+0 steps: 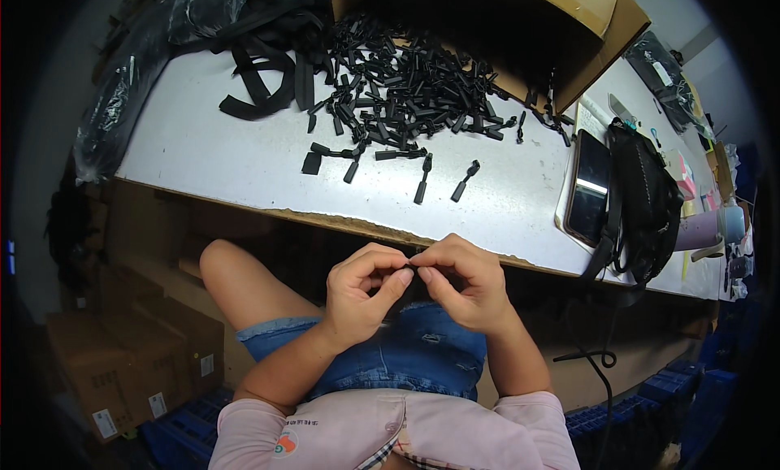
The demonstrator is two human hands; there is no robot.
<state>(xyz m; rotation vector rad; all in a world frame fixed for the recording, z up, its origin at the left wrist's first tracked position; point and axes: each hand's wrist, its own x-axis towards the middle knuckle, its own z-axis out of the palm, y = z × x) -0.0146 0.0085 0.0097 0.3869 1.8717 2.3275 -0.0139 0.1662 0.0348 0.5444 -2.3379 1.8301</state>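
Observation:
My left hand (361, 293) and my right hand (469, 285) meet fingertip to fingertip in front of the table edge, above my lap. Both are closed in a pinch, thumbs against forefingers. A sliver of something small and dark (413, 267) shows between the tips; the fingers cover most of it, so its kind cannot be told. On the white table (268, 165) beyond lies a heap of black zipper pulls (431, 96). Separate from the heap, one zipper pull (423, 179) and another zipper pull (465, 181) lie nearer me. A small black square piece (311, 163) rests to their left.
Behind the heap, an open cardboard box (601, 60) lies on its side. Black strapping (264, 88) curls at the left, beside plastic-wrapped material (122, 104). A phone (588, 186) and a black bag (646, 198) lie at right. Cartons (122, 364) stand below left.

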